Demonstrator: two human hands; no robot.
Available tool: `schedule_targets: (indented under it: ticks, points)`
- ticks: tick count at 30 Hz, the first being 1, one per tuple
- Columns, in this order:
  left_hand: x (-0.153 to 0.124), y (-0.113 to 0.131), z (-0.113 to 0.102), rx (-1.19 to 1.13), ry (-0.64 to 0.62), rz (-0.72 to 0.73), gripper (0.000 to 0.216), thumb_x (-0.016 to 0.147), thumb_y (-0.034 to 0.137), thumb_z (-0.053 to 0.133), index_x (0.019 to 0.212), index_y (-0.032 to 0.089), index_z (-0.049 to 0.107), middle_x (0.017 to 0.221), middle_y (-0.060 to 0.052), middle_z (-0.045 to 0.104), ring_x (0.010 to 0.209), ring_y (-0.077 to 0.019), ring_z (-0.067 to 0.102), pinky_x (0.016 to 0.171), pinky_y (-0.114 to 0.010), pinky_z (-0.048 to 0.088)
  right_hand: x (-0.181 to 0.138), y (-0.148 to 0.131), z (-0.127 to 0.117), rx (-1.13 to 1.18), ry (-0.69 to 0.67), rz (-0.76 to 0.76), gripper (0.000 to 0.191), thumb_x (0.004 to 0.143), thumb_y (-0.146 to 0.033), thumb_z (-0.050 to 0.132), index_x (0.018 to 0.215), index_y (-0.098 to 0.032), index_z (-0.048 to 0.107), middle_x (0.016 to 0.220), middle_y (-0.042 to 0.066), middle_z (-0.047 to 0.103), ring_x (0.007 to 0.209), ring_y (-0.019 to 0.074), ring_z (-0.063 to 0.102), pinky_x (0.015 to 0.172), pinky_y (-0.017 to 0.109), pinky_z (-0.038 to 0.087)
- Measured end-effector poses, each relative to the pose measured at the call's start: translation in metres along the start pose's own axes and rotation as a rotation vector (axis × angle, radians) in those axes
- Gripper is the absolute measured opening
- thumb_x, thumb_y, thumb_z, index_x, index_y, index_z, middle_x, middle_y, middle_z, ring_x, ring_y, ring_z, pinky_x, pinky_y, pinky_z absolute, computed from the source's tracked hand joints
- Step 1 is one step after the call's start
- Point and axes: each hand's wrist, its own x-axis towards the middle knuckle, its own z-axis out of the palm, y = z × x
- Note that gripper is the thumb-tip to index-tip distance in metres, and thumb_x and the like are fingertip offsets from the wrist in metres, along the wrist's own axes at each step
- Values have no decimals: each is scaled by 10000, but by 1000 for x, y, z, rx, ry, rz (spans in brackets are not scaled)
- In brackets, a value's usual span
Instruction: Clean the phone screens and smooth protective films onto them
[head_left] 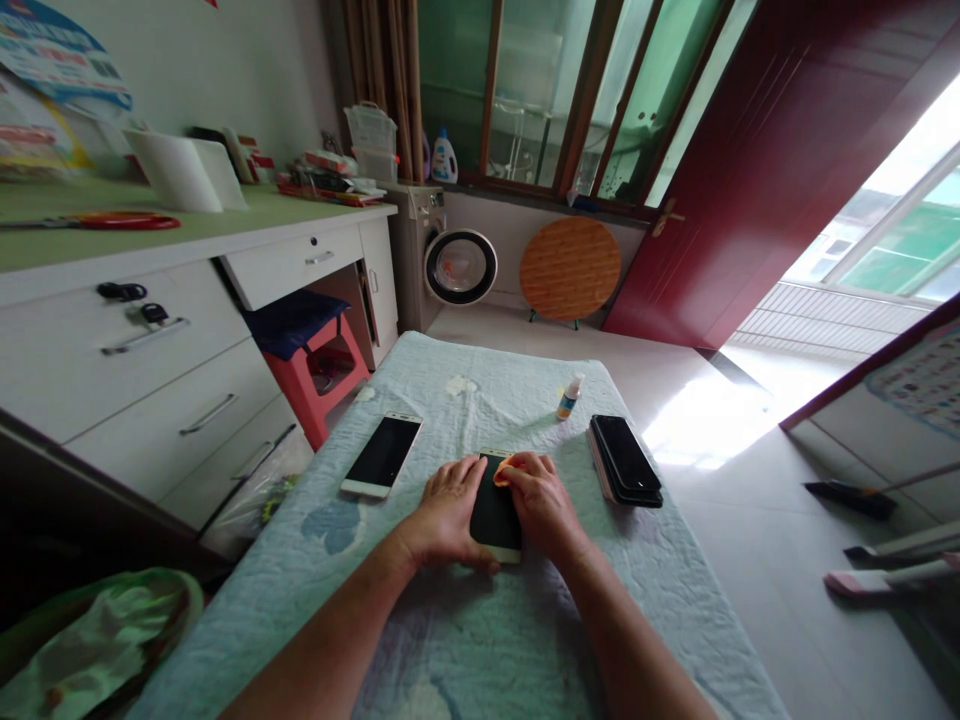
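A dark-screened phone (493, 515) lies on the pale blue cloth-covered table (450, 620) in front of me. My left hand (444, 512) rests on the phone's left edge, fingers curled over it, holding it down. My right hand (541, 500) presses a small orange cloth (504, 468) onto the upper part of the screen, fingers closed on it. A second phone with a white frame (382, 456) lies to the left. A stack of dark phones (625, 460) lies to the right. A small spray bottle (569, 397) stands further back.
A white desk with drawers (150, 340) runs along the left, with a red stool (319, 365) under it. A green plastic bag (90, 640) sits at lower left. A washing machine (450, 262), a round wooden board (570, 268) and a red door (765, 170) stand beyond.
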Motion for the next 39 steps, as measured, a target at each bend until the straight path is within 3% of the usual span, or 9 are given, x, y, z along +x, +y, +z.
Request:
schedule_targets:
  ticks: [5,12,16,20,27,34,39]
  points:
    - [0,-2,2,6,21,30,1304,352,502,846,1471,212,241,1518,-180,283,1390,-419,232,1122,-512,195,1,0,1,17,5,21,286,860,-98,514,916,-270,735,991,56,623,928,211,512,856,339,430]
    - [0,0,0,14,-7,-7,1342,376,531,827,1491,140,190,1525,-220,254,1404,-437,184,1127,-517,187,0,-8,-4,103,-101,-12,211,843,-93,495,789,-211,661,815,21,630,797,160,552,790,282,404]
    - [1,-2,2,5,11,4,1320,374,573,820,1482,171,224,1516,-204,281,1397,-434,211,1122,-517,190,-2,-11,-2,170,-126,-15,169,803,-69,516,841,-206,607,774,-7,653,739,138,569,777,266,391]
    - [1,-2,2,5,39,1,1216,445,641,783,1457,178,292,1489,-203,332,1374,-430,260,1112,-513,205,-3,-11,-3,178,-162,-59,166,807,-74,532,759,-205,621,778,-3,652,765,136,572,794,267,384]
    - [-1,1,-4,55,12,-35,1189,444,599,797,1449,169,327,1502,-202,309,1368,-433,258,1111,-520,206,-3,-3,0,90,-75,20,222,834,-117,509,792,-222,700,857,27,596,851,165,527,809,297,398]
    - [-2,0,-7,96,-5,-15,1239,373,531,836,1446,162,339,1431,-190,384,1307,-417,333,1100,-481,250,0,3,2,62,33,76,228,852,-135,531,815,-246,727,1005,56,558,918,197,479,828,329,420]
    - [-1,0,-4,108,5,-8,1247,374,544,834,1445,151,331,1415,-188,391,1293,-418,348,1099,-479,255,1,0,3,44,34,91,255,850,-104,515,790,-236,724,929,52,545,886,187,483,806,302,412]
